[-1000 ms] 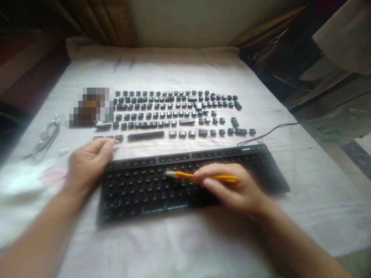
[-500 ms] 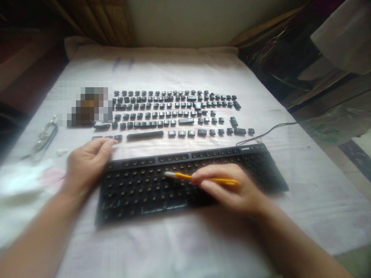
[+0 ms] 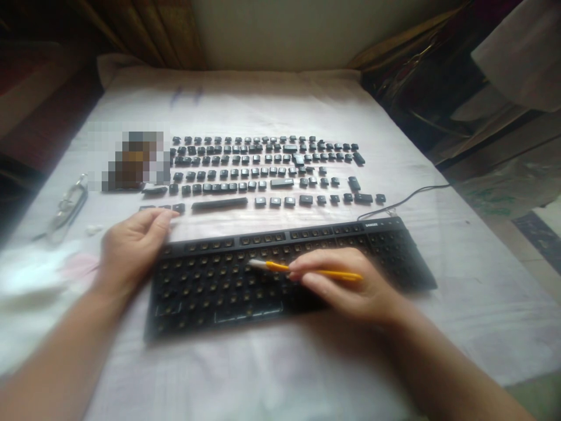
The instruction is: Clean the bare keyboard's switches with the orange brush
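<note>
Pale cloth [image 3: 272,374] underlies the keyboard [image 3: 263,292], its label [image 3: 371,225] blurred; beyond it, a wall [image 3: 276,35]. Over it the right hand [image 3: 357,292] pinches a brush [image 3: 277,266]; beside it the left hand [image 3: 131,248], grip unclear.

Left grip [image 3: 131,245] curled, right grip [image 3: 348,286] pinched

left hand [image 3: 130,248]: 1 | right hand [image 3: 355,286]: 1 | keycap-stripped keyboard [image 3: 239,285]: 1 | yellow-handled brush [image 3: 277,266]: 1 | cable [image 3: 405,199]: 1 | detached spacebar [image 3: 220,204]: 1 | loose keycaps [image 3: 275,202]: six rows, exact total is too blurred
</note>
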A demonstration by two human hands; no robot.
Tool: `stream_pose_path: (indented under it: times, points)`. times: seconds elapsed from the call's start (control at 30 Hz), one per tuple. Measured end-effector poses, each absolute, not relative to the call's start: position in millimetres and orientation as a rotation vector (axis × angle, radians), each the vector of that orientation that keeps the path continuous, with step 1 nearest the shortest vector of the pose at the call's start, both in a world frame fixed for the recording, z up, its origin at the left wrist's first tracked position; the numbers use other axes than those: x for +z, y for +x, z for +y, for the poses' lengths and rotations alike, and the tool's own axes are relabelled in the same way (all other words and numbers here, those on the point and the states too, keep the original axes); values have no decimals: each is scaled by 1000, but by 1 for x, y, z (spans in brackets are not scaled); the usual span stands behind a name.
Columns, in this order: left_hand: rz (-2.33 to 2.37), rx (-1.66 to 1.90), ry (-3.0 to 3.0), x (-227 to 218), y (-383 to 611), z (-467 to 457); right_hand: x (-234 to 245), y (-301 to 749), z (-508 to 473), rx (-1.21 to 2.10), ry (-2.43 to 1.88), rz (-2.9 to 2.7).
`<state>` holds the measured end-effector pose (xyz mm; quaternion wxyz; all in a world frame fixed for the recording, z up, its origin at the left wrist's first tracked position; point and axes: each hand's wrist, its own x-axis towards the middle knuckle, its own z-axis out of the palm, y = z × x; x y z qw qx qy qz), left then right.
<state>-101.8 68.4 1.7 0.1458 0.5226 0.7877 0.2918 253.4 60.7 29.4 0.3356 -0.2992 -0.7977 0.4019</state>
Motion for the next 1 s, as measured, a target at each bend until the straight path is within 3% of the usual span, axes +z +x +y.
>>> stream_pose_path:
  times: [0.47,0.8,1.0]
  points:
    - [2257,846,1523,1,-103,68,34,255,61,1076,-819,-2033]
    - [2258,834,1525,0,-103,68,31,252,61,923,-770,-2094]
    - [2275,819,1507,3,-101,68,34,251,58,1059,-735,-1970]
